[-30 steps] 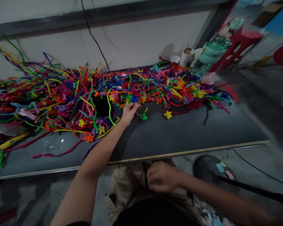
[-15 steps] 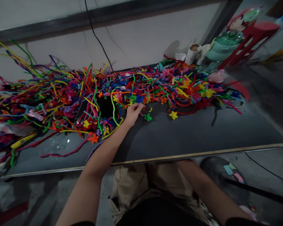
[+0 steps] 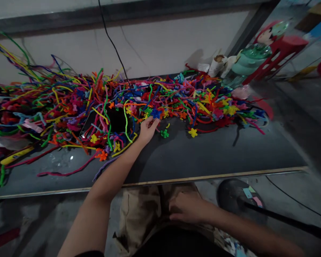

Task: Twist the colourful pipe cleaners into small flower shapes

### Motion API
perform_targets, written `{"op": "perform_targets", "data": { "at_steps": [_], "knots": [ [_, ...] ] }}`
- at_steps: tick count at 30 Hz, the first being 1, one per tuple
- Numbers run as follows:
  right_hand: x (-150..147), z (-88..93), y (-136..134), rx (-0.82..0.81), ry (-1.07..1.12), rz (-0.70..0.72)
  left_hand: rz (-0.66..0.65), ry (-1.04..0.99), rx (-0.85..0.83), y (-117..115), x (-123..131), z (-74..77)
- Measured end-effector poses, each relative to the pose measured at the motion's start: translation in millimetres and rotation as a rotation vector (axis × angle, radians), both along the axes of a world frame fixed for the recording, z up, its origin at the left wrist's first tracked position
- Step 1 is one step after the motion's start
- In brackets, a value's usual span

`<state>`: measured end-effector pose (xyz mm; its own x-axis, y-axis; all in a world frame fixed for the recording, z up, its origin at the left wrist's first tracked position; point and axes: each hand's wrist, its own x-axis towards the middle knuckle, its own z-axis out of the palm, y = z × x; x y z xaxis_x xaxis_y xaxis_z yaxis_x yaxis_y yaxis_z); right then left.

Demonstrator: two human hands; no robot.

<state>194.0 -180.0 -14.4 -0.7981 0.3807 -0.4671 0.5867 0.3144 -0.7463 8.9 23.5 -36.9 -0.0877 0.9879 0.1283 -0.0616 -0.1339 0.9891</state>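
Note:
My left hand (image 3: pixel 149 129) reaches over the dark tabletop at the front edge of the pile. Its thumb and fingers are pinched together at a blue pipe-cleaner flower (image 3: pixel 156 113), which stands just above the fingertips. A green flower (image 3: pixel 164 134) lies on the table right of the hand, with a short yellow piece (image 3: pixel 168 125) above it. Farther right lies a yellow flower (image 3: pixel 193 132). My right hand (image 3: pixel 186 207) is over my lap, below the table edge; it is blurred and its fingers are not clear.
A long heap of coloured pipe cleaners (image 3: pixel 69 98) covers the back and left of the table (image 3: pixel 216 153). A black cable (image 3: pixel 112 46) hangs into it. At the right back stand a green transparent bottle (image 3: pixel 250 62), a paper tube (image 3: pixel 217 66) and a red chair (image 3: pixel 280 53).
My right hand has come out from under the table edge and is now over my lap. My left hand has shifted slightly, and the blue flower shows more clearly at its fingertips.

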Motion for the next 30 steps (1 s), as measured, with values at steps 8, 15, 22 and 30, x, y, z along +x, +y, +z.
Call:
{"op": "perform_targets", "data": {
  "at_steps": [8, 15, 22, 30],
  "knots": [
    [-24.1, 30.9, 168.2, -0.041, 0.663, -1.091, 0.083, 0.035, 0.012, 2.3, -0.8, -1.3],
    [-52.0, -11.8, 210.6, -0.032, 0.907, -1.188, -0.068, 0.060, 0.002, 2.5, -2.1, -3.2],
    [-43.3, -13.4, 208.9, -0.059, 0.999, -1.149, -0.121, 0.042, 0.000, -3.8, -0.1, -0.5],
    [-41.4, -11.6, 211.2, -0.013, 0.973, -1.052, -0.250, -0.025, -0.096, -1.3, -3.1, 3.4]
  ]
}}
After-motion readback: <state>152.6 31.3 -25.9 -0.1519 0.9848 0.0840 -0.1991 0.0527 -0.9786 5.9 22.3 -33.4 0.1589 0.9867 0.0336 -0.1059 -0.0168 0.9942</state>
